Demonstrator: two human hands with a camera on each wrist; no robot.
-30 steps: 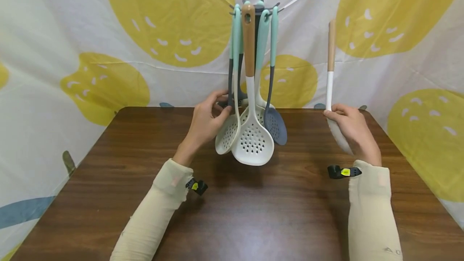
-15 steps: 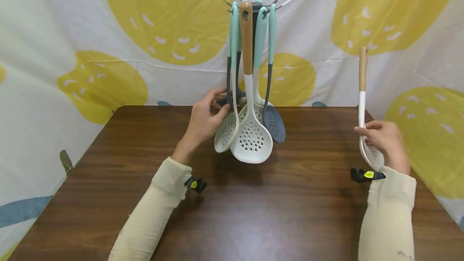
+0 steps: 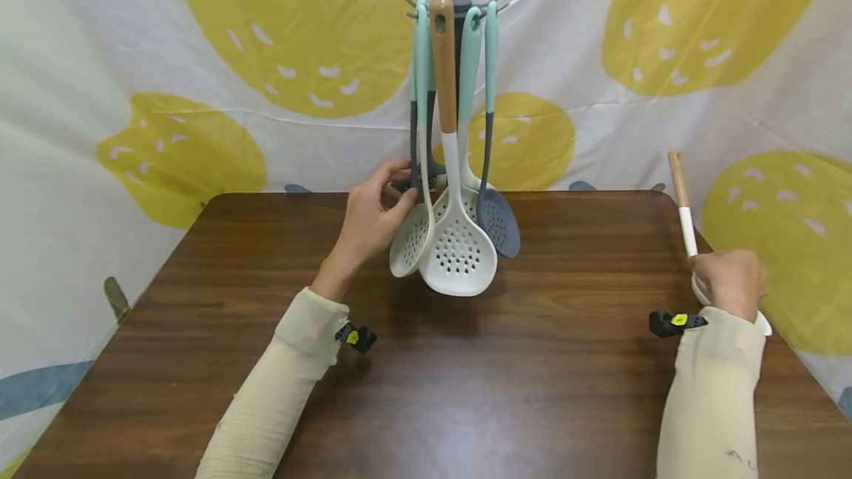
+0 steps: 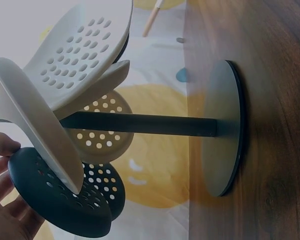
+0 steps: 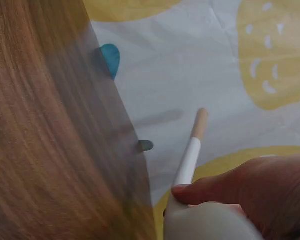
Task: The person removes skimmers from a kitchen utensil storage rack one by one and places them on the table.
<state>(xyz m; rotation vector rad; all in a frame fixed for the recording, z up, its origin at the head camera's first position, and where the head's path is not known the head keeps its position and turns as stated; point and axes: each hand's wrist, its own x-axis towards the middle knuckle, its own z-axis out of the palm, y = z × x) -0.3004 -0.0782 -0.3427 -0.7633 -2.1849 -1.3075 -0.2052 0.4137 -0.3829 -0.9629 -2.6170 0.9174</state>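
A utensil stand, its dark pole rising from a round base, carries several hanging utensils. My left hand reaches to their left side; its thumb and fingers pinch a dark grey skimmer around its bowl. In front hangs a white skimmer with a wooden handle; a cream skimmer overlaps it. At the table's right edge, my right hand grips another white skimmer by its neck, wooden handle pointing up. The hand mostly hides that skimmer's bowl in the head view.
A blue-grey skimmer hangs on the stand's right side. Dark hooks ring the stand's top. The brown wooden table ends at a white cloth printed with yellow lemons.
My right hand has moved right and down with the white skimmer, whose handle now tilts up to the left. The left hand stays at the stand; the head view has shifted slightly.
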